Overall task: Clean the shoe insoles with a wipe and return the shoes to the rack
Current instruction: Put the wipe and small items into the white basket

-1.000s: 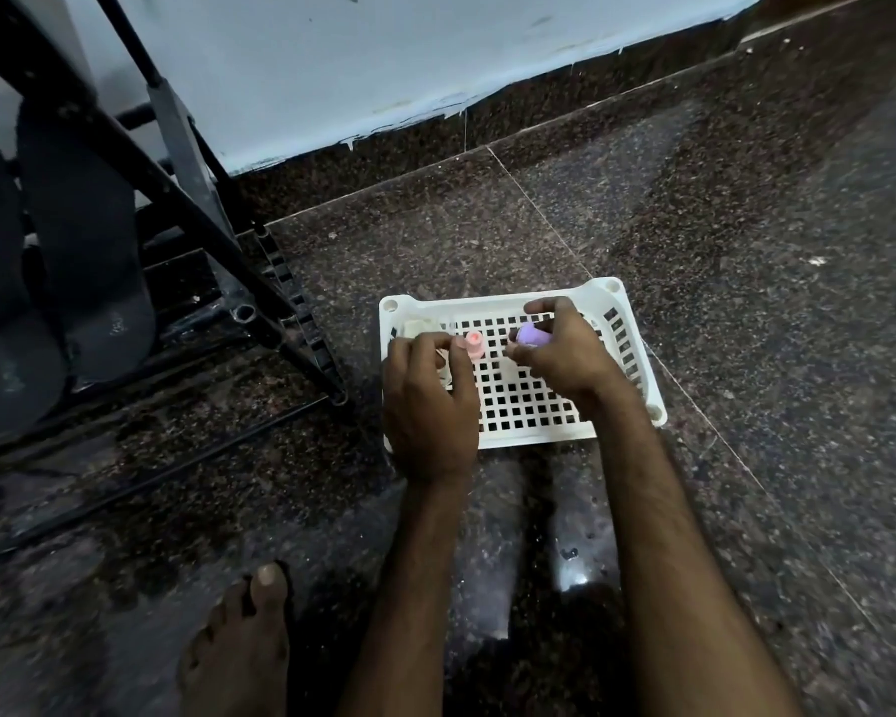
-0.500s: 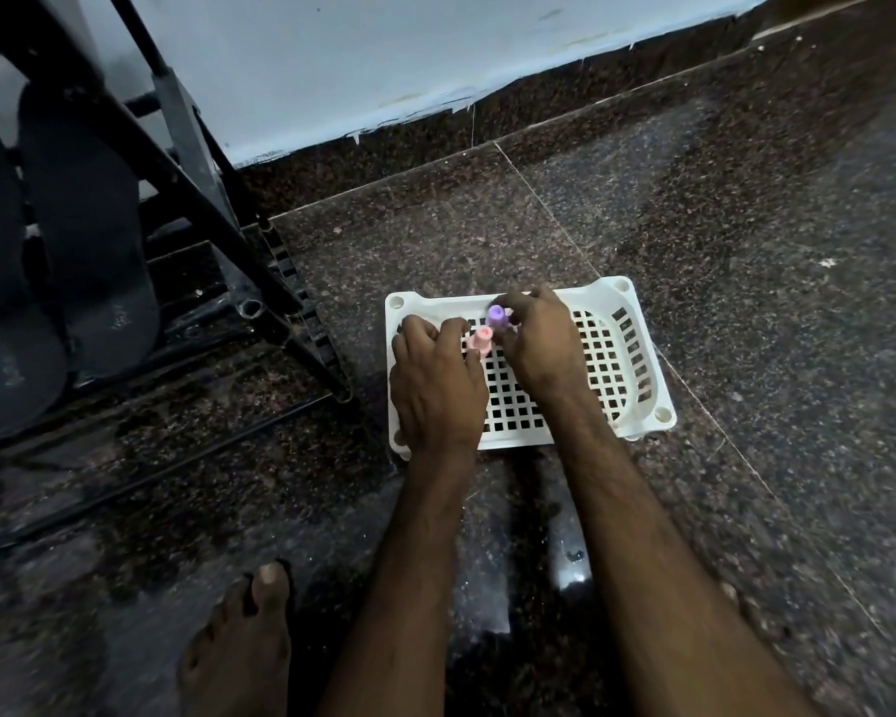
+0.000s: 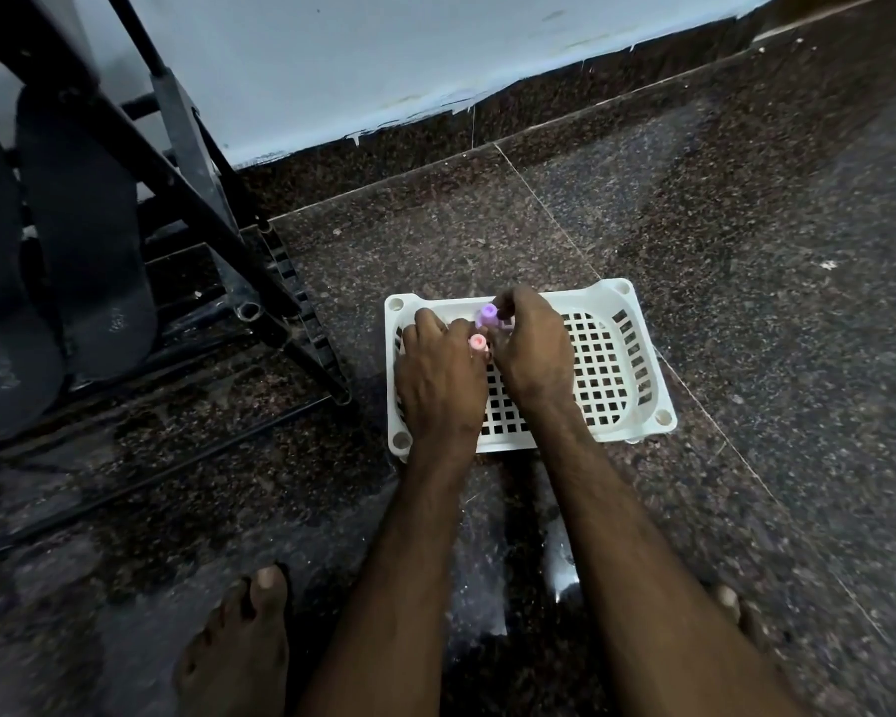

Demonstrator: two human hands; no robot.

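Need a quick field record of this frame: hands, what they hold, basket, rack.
left hand: holds pink cylinder, over the basket's left part
right hand: pinches purple cylinder, just beyond the pink one
basket: white, perforated, on the floor
rack: black, at left, dark sandals on it
wipe: none visible

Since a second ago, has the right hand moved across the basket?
Yes. The right hand, pinching a purple piece, shifted left toward the basket's far-left corner, nearer the left hand's pink piece.
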